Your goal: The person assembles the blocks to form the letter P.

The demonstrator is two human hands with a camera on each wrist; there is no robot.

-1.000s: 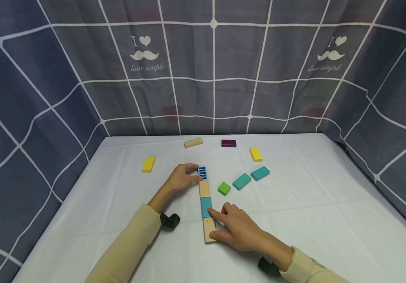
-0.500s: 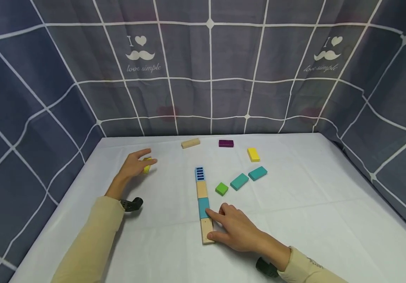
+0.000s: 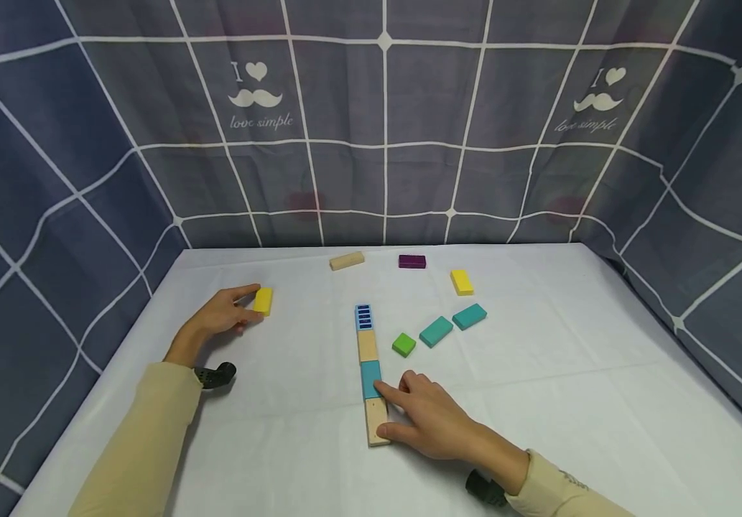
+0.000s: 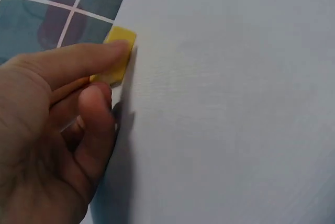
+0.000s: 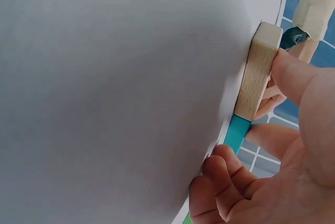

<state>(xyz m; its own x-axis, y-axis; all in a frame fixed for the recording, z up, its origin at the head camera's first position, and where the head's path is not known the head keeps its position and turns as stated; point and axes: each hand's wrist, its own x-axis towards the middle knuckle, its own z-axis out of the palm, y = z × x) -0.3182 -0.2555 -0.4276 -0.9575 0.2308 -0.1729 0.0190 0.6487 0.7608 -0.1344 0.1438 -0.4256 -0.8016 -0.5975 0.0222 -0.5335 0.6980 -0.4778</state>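
My left hand (image 3: 223, 313) is at the far left of the table, pinching a yellow block (image 3: 263, 301) between thumb and index finger. The index fingertip covers part of that yellow block (image 4: 120, 51) in the left wrist view. A straight row of blocks runs up the middle: a wooden block (image 3: 376, 422) nearest me, a blue block (image 3: 371, 379), another wooden block (image 3: 367, 346) and a light-blue block with dark-blue marks (image 3: 363, 317) at the far end. My right hand (image 3: 435, 420) rests its index fingertip against the blue block and its thumb against the nearest wooden block (image 5: 257, 72).
Right of the row lie a green block (image 3: 404, 345), two teal blocks (image 3: 436, 332) and a second yellow block (image 3: 462, 282). A purple block (image 3: 412, 262) and a loose wooden block (image 3: 347, 261) lie near the back edge. Dark gridded curtains (image 3: 345, 179) surround the white table.
My left hand has left the light-blue block, moved left, passed over the yellow block and come to its left side. The right hand has kept its place.
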